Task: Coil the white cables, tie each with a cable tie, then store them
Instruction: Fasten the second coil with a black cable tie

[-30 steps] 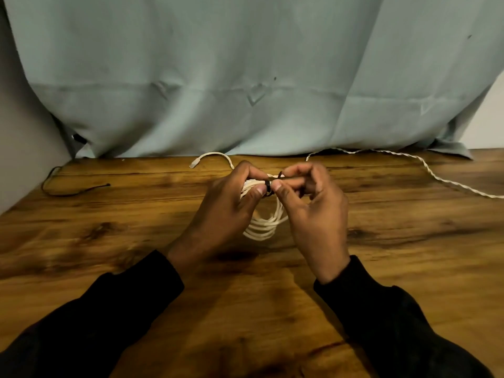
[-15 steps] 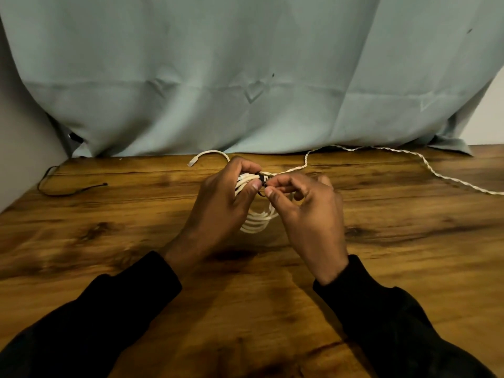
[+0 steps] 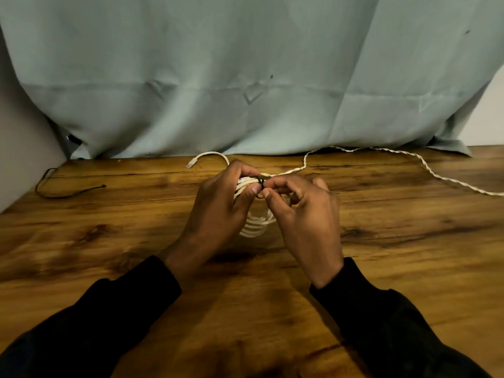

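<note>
- Biggest thing in sight is the pale blue-green cloth (image 3: 245, 77) hung across the back. Its bottom hem comes right down to the far edge of the wood, so that whole edge is closed off.
- Next is the wooden surface (image 3: 409, 268), brown with dark grain streaks. Lots of bare wood on the near side, and more out to the left and right of the hands.
- A plain wall (image 3: 19, 159) meets the surface on the left and boxes in that corner.
- Black sleeves come in from the bottom corners, and both hands meet around the middle, a bit toward the far edge.
- Left hand (image 3: 218, 208) is curled round the coiled white cable (image 3: 255, 227). The loops hang out below the fingers, and the lowest ones look to sit on or just above the wood, hard to say which.
- Right hand (image 3: 305, 214) has thumb and forefinger pinched on a small black cable tie (image 3: 260, 184) at the top of the coil, right against the left thumb.
- A short end of the coil with its plug (image 3: 191, 164) arcs out to the far left of the hands, near the cloth hem.
- A second, twisted white cable (image 3: 425, 167) lies loose from by the hands, along the hem, and off the right edge of view.
- Another thin black tie (image 3: 68, 193) lies alone near the left wall, well apart from the hands.
</note>
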